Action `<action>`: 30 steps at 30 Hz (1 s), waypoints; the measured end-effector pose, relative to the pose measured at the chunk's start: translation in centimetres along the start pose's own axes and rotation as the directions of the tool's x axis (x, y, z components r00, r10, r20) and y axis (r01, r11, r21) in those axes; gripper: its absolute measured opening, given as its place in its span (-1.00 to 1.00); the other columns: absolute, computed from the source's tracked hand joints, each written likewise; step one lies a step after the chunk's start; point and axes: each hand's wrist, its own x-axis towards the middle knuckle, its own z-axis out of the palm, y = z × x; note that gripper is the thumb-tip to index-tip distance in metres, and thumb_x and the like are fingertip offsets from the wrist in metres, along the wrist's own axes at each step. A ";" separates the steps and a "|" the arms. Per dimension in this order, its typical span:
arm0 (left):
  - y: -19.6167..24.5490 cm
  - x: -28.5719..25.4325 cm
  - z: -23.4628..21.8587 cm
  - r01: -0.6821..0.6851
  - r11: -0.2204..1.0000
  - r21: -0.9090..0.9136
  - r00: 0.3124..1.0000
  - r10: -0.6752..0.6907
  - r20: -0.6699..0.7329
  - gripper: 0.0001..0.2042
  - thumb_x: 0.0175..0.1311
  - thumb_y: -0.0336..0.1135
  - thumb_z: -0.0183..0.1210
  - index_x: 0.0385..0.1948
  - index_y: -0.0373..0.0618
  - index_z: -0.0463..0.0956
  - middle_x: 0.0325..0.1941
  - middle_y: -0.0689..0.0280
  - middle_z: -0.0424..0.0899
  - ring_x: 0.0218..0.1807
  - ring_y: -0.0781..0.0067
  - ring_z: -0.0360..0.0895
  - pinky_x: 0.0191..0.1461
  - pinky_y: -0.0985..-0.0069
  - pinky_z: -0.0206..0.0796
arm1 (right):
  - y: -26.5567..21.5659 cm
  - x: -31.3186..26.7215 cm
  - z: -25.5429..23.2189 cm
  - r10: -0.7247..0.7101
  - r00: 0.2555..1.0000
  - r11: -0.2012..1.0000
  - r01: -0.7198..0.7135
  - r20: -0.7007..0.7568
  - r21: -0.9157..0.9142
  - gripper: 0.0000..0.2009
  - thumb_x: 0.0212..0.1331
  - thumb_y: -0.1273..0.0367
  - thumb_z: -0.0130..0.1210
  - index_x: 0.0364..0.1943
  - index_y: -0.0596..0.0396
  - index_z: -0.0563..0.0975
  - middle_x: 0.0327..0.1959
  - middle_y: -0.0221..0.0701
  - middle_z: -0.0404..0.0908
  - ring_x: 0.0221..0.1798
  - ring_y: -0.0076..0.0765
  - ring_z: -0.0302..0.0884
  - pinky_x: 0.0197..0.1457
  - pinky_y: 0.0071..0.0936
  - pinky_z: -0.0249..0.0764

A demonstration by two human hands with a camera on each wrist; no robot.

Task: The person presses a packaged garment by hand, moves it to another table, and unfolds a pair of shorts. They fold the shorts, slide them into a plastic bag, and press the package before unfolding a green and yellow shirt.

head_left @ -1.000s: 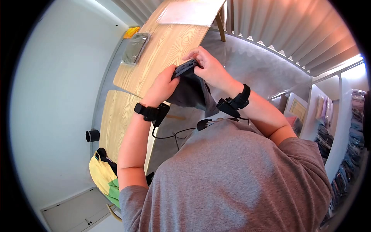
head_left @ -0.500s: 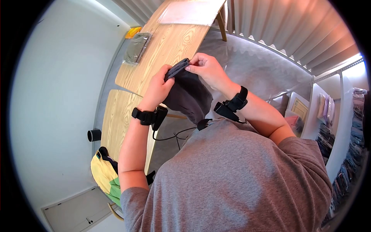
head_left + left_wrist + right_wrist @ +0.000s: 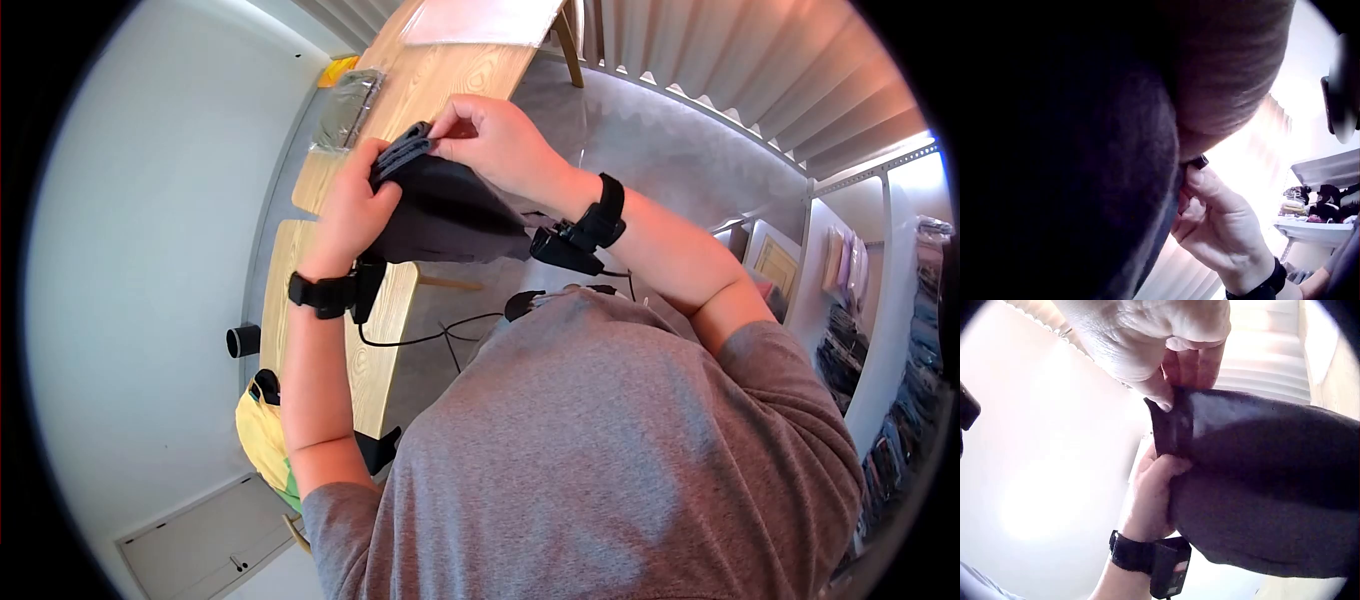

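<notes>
A dark grey cloth (image 3: 450, 205) hangs from both hands, its upper edge gathered in several layers. The left hand (image 3: 345, 215) grips that layered edge, thumb on the near side. At the edge's other end the right hand (image 3: 500, 145) pinches the cloth between thumb and fingers. In the right wrist view the cloth (image 3: 1260, 481) spreads to the right, with the right hand (image 3: 1154, 344) above it and the left hand (image 3: 1154, 494) below. Dark fabric (image 3: 1085, 162) fills much of the left wrist view, beside the pinching right hand (image 3: 1219, 225).
A wooden table (image 3: 460, 72) bears a clear-wrapped folded garment (image 3: 348, 110) and a white sheet (image 3: 480, 22). A second table (image 3: 385, 345) stands nearer. Yellow clothing (image 3: 262, 430) lies at the lower left. Shelves (image 3: 875, 330) with packed garments line the right side.
Both hands and the cloth have moved left and up. The cloth, which hung downward before, now stretches more sideways toward the right wrist. Both hands keep hold of its edge.
</notes>
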 end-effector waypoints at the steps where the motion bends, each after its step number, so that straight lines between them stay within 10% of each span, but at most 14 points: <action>1: 0.5 -0.1 -0.4 0.015 0.999 -0.039 1.000 -0.014 0.028 -0.75 0.04 -0.51 0.08 -0.19 -0.23 0.41 -0.41 0.15 0.53 -0.34 0.23 0.48 -0.19 0.44 0.31 | -0.8 0.1 -0.2 -0.015 0.999 0.997 0.017 0.032 -0.069 -0.94 0.08 0.57 0.12 -0.39 0.24 0.47 -0.34 -0.38 0.58 -0.22 -0.56 0.54 -0.07 -0.61 0.46; 2: 0.6 0.0 -0.8 0.026 0.998 -0.063 0.997 -0.021 0.069 -0.68 0.09 -0.38 0.24 -0.12 -0.21 0.43 -0.35 0.34 0.58 -0.28 0.57 0.45 -0.15 0.60 0.30 | -1.4 0.2 -0.5 -0.027 0.998 0.990 0.035 0.065 -0.136 -0.94 0.08 0.57 0.11 -0.39 0.24 0.47 -0.34 -0.38 0.58 -0.21 -0.56 0.54 -0.06 -0.62 0.46; 5: 1.2 0.4 -1.7 0.134 0.985 -0.111 0.980 -0.116 0.161 -0.69 0.10 -0.31 0.28 -0.18 -0.25 0.47 -0.39 0.43 0.56 -0.30 0.67 0.42 -0.17 0.65 0.29 | -2.0 0.0 -0.8 -0.064 0.991 0.991 0.078 0.122 -0.112 -0.91 0.08 0.57 0.11 -0.32 0.21 0.48 -0.28 -0.39 0.58 -0.16 -0.54 0.54 -0.01 -0.59 0.44; 11: 2.8 0.9 -3.6 0.083 0.996 -0.030 0.992 -0.080 0.101 -0.83 0.10 -0.45 0.23 -0.28 -0.28 0.55 -0.48 0.39 0.56 -0.41 0.66 0.36 -0.27 0.66 0.26 | 0.8 -1.8 -5.6 -0.151 0.987 0.959 0.158 0.049 -0.234 -0.74 0.05 0.46 0.17 -0.14 0.14 0.49 -0.17 -0.42 0.56 -0.07 -0.49 0.51 0.08 -0.49 0.40; 17: 2.4 2.0 -6.9 0.214 0.969 0.122 0.977 -0.213 -0.016 -0.80 0.07 -0.48 0.24 -0.26 -0.30 0.53 -0.43 0.40 0.55 -0.35 0.67 0.37 -0.19 0.67 0.25 | 13.8 -9.8 -12.0 0.280 0.959 0.870 -0.236 0.038 -0.434 -0.76 0.03 0.27 0.19 -0.24 0.06 0.58 -0.23 -0.35 0.62 -0.15 -0.31 0.57 -0.04 -0.41 0.45; 25: 3.1 1.5 -13.1 0.370 0.925 0.084 0.904 -0.338 -0.260 -0.72 0.23 -0.37 0.12 -0.08 -0.33 0.47 -0.14 0.19 0.58 -0.14 0.44 0.53 -0.05 0.55 0.37 | 23.3 -17.7 -7.7 0.407 0.893 0.756 -0.211 0.193 -0.620 -0.73 -0.01 0.18 0.20 -0.28 0.01 0.61 -0.33 -0.27 0.62 -0.23 -0.13 0.55 -0.13 -0.30 0.46; 30: 5.1 -0.3 -15.6 0.384 0.923 0.023 0.816 -0.328 -0.476 -0.62 0.25 -0.25 0.12 -0.02 -0.36 0.41 -0.08 0.13 0.55 -0.11 0.38 0.53 -0.06 0.52 0.39 | 25.0 -19.2 -6.1 0.324 0.945 0.630 -0.184 0.040 -0.754 -0.83 0.00 0.29 0.13 -0.36 0.02 0.62 -0.49 -0.30 0.60 -0.35 -0.11 0.54 -0.24 -0.24 0.45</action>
